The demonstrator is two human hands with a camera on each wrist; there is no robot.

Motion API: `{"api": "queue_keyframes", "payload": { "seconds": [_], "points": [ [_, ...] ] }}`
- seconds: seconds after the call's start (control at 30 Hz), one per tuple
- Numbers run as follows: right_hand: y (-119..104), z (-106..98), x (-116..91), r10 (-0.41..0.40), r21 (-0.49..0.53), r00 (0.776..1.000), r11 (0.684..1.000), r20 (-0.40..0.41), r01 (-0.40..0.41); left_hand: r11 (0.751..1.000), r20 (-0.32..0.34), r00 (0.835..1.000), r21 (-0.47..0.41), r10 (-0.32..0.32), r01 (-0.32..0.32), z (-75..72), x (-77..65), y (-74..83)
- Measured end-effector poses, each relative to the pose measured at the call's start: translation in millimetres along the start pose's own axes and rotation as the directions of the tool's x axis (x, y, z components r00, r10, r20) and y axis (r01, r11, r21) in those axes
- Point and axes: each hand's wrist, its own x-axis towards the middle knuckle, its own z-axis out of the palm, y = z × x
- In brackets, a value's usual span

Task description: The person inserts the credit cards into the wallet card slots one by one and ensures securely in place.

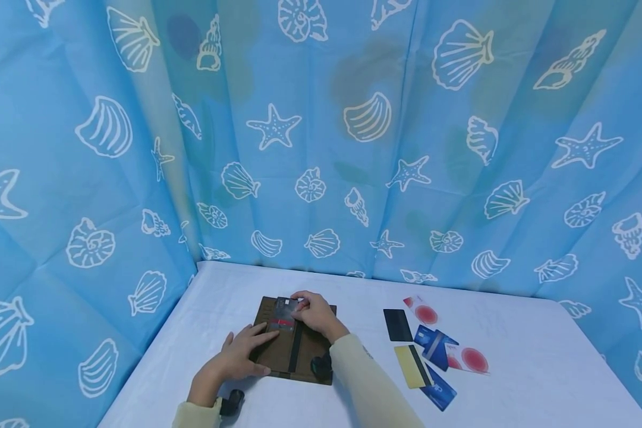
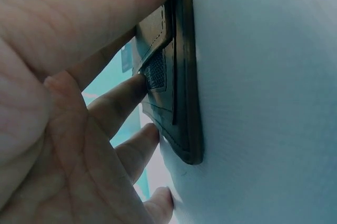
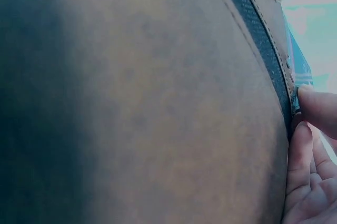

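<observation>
One left hand (image 1: 239,355), lower centre-left, we log fingers apart on brown wallet (image 1: 276,356); right hand (image 1: 320,314) pinches dark card (image 1: 282,315); loose cards (image 1: 436,349), lower right, in head view only.

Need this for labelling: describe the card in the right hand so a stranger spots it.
On the white table, left of the loose cards, lies a brown wallet. On its far half, left of the black strap, the right hand pinches the dark card. Its red band sets it apart from the black card among the loose ones.
</observation>
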Motion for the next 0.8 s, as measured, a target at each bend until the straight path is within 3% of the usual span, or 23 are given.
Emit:
{"api": "queue_keyframes", "payload": {
  "seconds": [0.8],
  "points": [
    [-4.2,2.4,-5.4,0.025,-0.015,1.0,1.0,-0.009,-0.025,1.0,0.009,1.0,0.011,-0.005,0.005,1.0,2.0,-1.4]
  ]
}}
